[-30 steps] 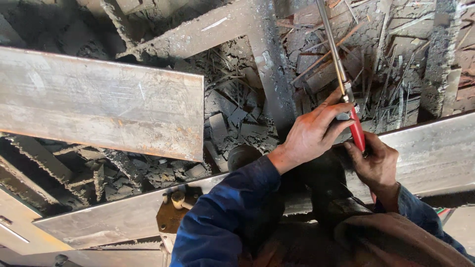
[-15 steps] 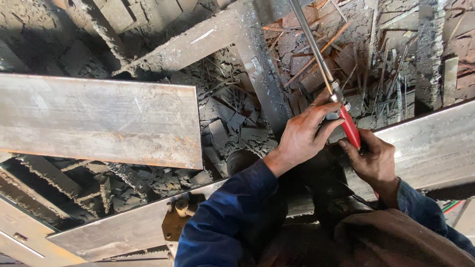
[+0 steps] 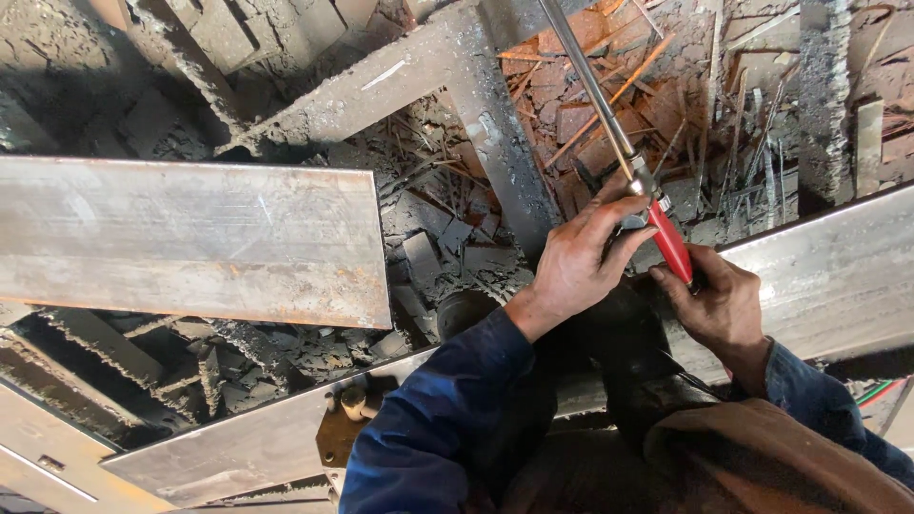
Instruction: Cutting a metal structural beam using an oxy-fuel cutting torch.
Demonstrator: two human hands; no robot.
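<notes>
I hold a long cutting torch [image 3: 609, 124] with a red handle [image 3: 671, 249] and a thin metal tube running up and away to the top of the view. My left hand [image 3: 581, 262] is closed around the torch where the tube meets the handle. My right hand [image 3: 719, 305] grips the lower end of the red handle, above a long steel plate [image 3: 838, 276]. Both sleeves are dark blue. The torch tip is out of view.
A wide flat steel plate [image 3: 190, 238] lies at left. A second long plate [image 3: 238, 447] runs across below. A rusty cross-shaped steel beam [image 3: 457, 76] lies over a heap of scrap pieces and thin rods [image 3: 685, 105]. Hoses [image 3: 871, 392] show at lower right.
The view has shifted slightly, so the plates and both hands sit a little lower and further left. Both hands keep the same grip on the torch.
</notes>
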